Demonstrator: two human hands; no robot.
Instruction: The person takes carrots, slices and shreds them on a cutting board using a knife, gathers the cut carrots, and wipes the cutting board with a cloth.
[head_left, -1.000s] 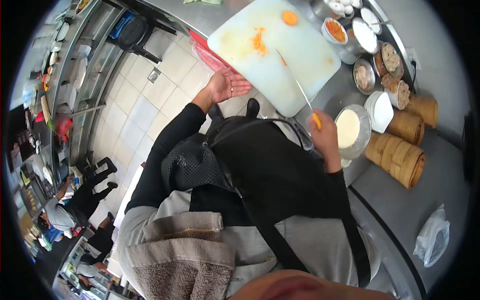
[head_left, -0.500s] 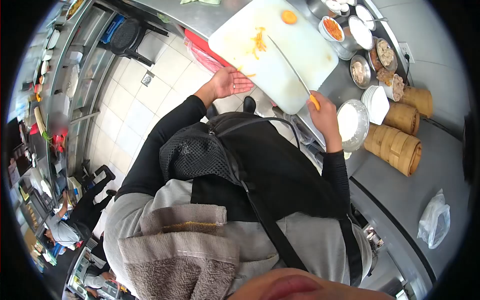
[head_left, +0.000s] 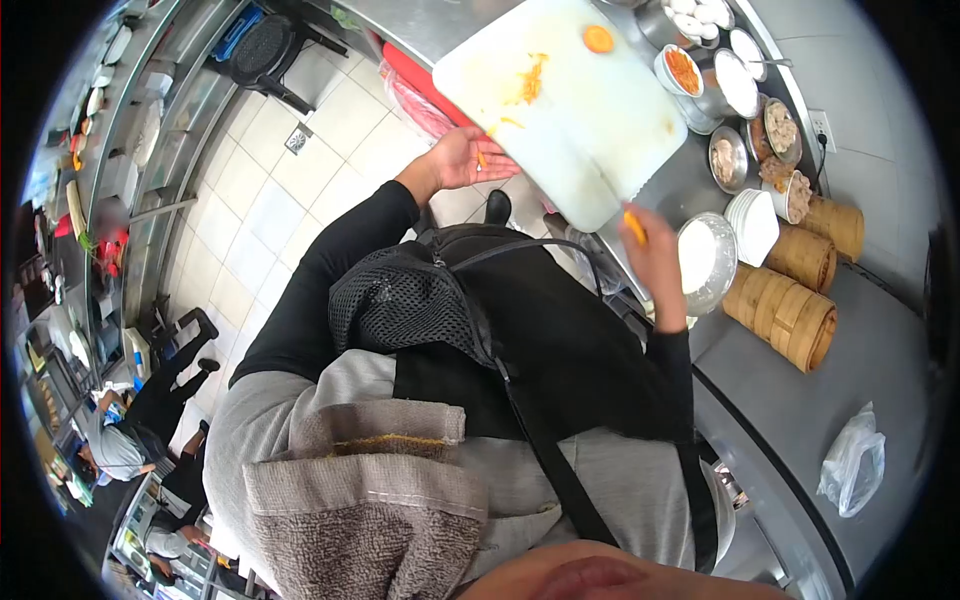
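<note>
A white cutting board [head_left: 600, 130] lies on the metal counter. On it are shredded carrot [head_left: 530, 80], a few strips near the left edge, and a round cut carrot piece [head_left: 598, 39]. My left hand [head_left: 465, 160] is palm up at that edge, fingers stretched out, with a small carrot strip [head_left: 482, 160] lying on them. My right hand [head_left: 652, 255] grips a knife by its orange handle [head_left: 634, 227] at the board's near right corner. The blade is blurred and hard to make out against the board.
Right of the board stand a bowl of shredded carrot [head_left: 683, 72], metal bowls of food, a large bowl of white contents [head_left: 705, 260], stacked white dishes [head_left: 750, 227] and bamboo steamers [head_left: 780, 318]. A plastic bag [head_left: 853, 460] lies on the counter. Other people work at lower left.
A carrot strip now lies on my left fingers. The knife has swung, its blade no longer plainly stretched across the board. The whole view has shifted slightly.
</note>
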